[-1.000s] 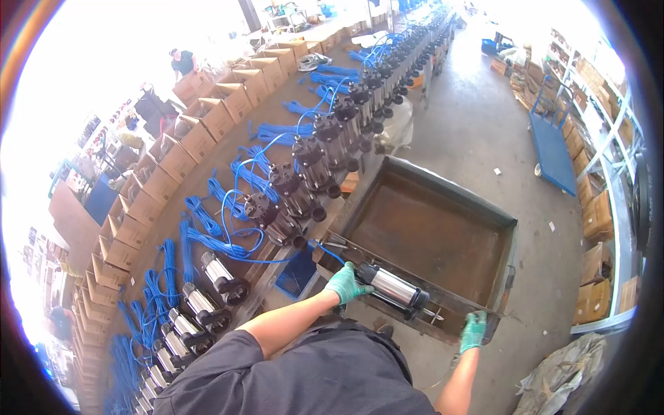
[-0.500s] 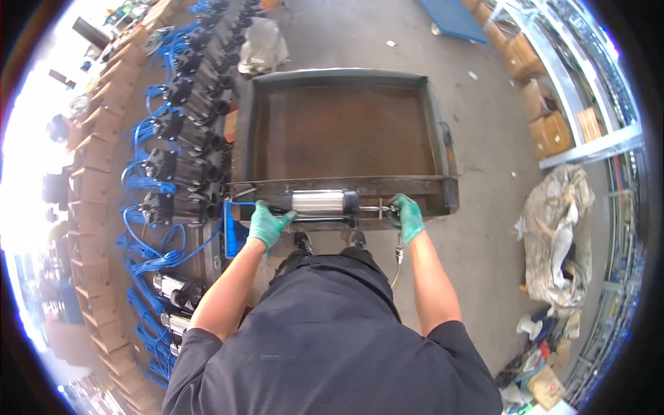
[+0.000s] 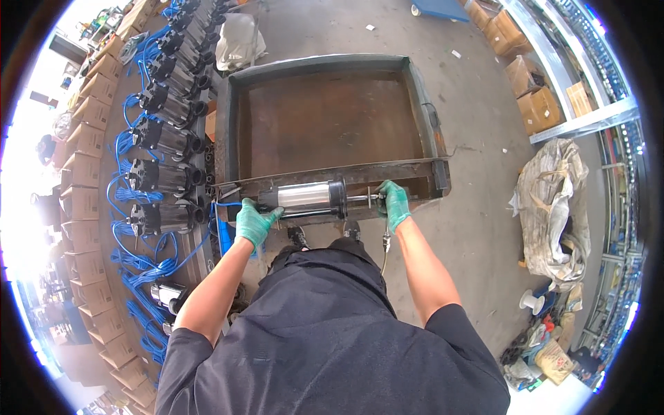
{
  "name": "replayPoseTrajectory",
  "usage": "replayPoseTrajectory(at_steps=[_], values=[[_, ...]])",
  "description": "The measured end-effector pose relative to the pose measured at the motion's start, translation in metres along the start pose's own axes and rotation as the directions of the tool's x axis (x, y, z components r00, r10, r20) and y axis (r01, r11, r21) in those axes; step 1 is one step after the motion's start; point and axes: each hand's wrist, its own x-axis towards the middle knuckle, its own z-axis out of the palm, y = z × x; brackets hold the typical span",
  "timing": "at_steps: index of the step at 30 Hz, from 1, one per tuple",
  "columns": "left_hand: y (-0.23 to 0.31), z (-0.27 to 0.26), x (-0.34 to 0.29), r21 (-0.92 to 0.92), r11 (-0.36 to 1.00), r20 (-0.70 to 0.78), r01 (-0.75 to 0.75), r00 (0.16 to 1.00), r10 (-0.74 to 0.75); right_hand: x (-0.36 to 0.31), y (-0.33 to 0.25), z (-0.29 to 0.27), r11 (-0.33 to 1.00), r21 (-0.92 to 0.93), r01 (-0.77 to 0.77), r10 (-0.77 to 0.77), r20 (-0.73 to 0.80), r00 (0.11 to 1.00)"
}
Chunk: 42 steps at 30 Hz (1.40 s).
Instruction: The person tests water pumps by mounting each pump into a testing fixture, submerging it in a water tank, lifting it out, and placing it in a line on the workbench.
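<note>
A silver and black cylindrical motor (image 3: 304, 196) lies across the near ledge of a large metal tank (image 3: 228, 138). My left hand (image 3: 254, 223), in a green glove, is closed round its black left end, thumb toward the silver body. From the right end a thin metal shaft (image 3: 357, 198) sticks out toward my right hand (image 3: 395, 205), also gloved in green. The fingers of that hand are curled round a dark piece at the shaft's tip, partly hidden by the glove. Below it hangs a hose with a metal coupling (image 3: 386, 241).
Black and silver motors (image 3: 166, 178) with blue cables (image 3: 149, 277) stand in a row on the left, beside cardboard boxes (image 3: 84, 173). At right lie a crumpled dirty sack (image 3: 550, 207), a white spool (image 3: 531, 302) and metal shelving (image 3: 588, 121). A blue cart (image 3: 443, 8) stands far off.
The whole view has shifted, so the tank and motor appear farther left and slightly tilted. Both hands keep their places at the motor's two ends.
</note>
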Motion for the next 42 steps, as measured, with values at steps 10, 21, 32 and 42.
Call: replayPoseTrajectory(at_steps=[10, 21, 32, 42], values=[[0.013, -0.003, -0.004, -0.065, 0.998, 0.009, -0.013, 1.000, 0.014, -0.013, -0.007, 0.009, 0.998, 0.042, 0.035, -0.032, -0.085, 0.996], [0.005, 0.006, -0.012, -0.202, 0.979, -0.054, -0.024, 0.998, 0.013, 0.005, -0.082, -0.126, 0.337, -0.942, 0.001, -0.446, -0.159, 0.881], [-0.001, 0.008, -0.021, -0.074, 0.994, -0.001, -0.078, 0.997, 0.078, 0.057, -0.101, -0.139, 0.002, -0.983, -0.186, -0.327, -0.176, 0.929], [-0.042, -0.077, 0.031, 0.497, 0.837, -0.214, -0.229, 0.903, 0.374, -0.010, -0.109, -0.080, 0.095, -0.964, 0.249, -0.700, 0.113, 0.705]])
